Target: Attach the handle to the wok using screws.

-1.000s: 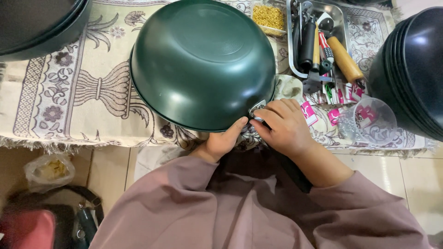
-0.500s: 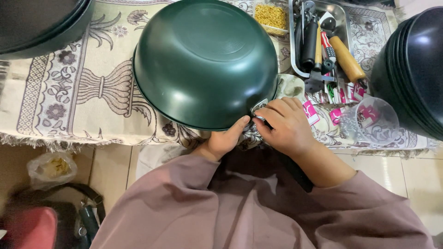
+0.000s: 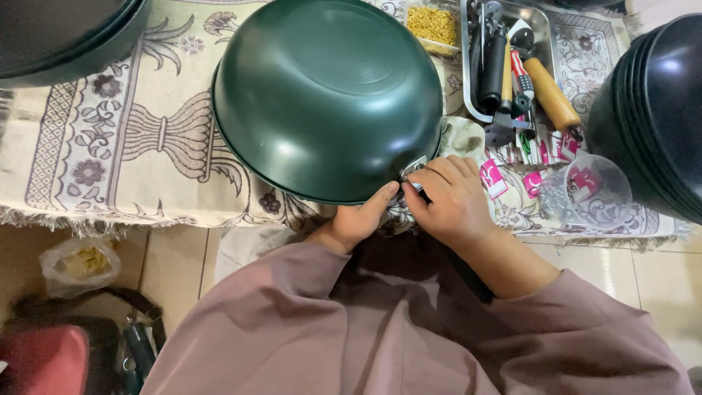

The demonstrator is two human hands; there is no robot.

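Hands meet at near rim of upturned green pan (image 3: pixel 325 95): left hand (image 3: pixel 358 219) props it, right hand (image 3: pixel 453 201) fingers pinch its metal bracket (image 3: pixel 412 167).

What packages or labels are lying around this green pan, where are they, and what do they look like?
Small pink-and-white label tags: scattered on the cloth right of the right hand, rectangular.
Clear plastic box of yellow bits: top centre, behind the green pan.
Clear plastic bag: floor, lower left, crumpled, yellowish contents.
No screens or signs.
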